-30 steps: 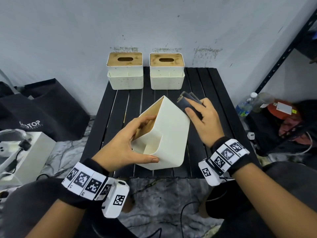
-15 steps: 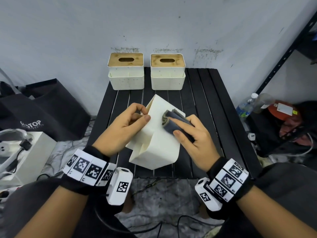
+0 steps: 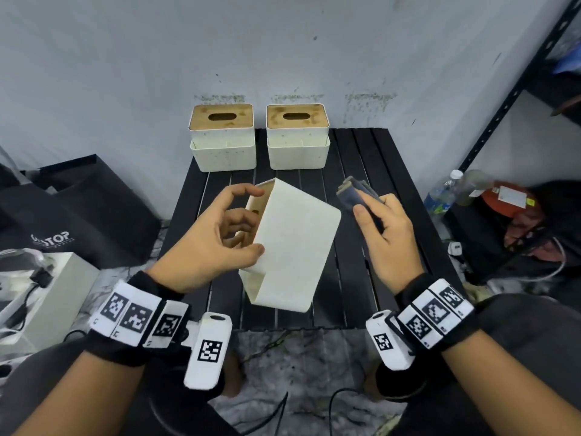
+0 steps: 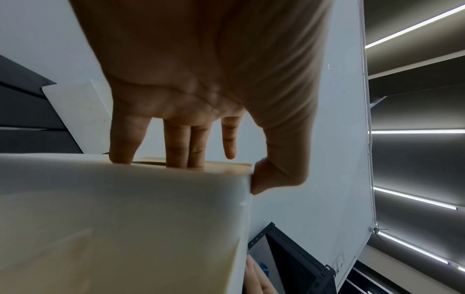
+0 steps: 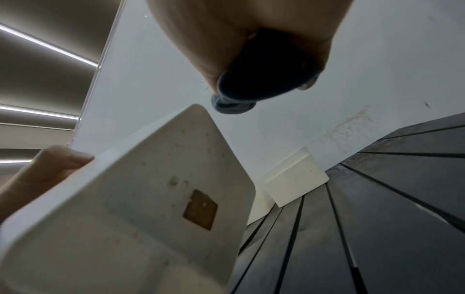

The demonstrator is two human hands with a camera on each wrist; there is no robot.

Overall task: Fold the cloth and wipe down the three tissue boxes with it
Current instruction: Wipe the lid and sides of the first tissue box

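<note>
A white tissue box (image 3: 290, 247) with a wooden lid is held tilted above the black slatted table (image 3: 361, 190). My left hand (image 3: 220, 240) grips its left side, thumb on the near edge, fingers on the lid (image 4: 176, 157). My right hand (image 3: 386, 234) holds a folded dark blue cloth (image 3: 355, 191) just right of the box, off its surface. In the right wrist view the cloth (image 5: 251, 83) hangs above the box's spotted face (image 5: 156, 199). Two more tissue boxes stand at the table's back, one left (image 3: 222, 136) and one right (image 3: 297, 135).
A black bag (image 3: 78, 209) and a white case (image 3: 47, 294) sit on the floor at the left. Bottles (image 3: 443, 193) and a black shelf frame (image 3: 509, 99) stand at the right. Cables lie on the floor in front of the table.
The right hand slid the cloth over the box's face, then lifted it off to the right. The left hand has turned the box, so another broad white side faces up.
</note>
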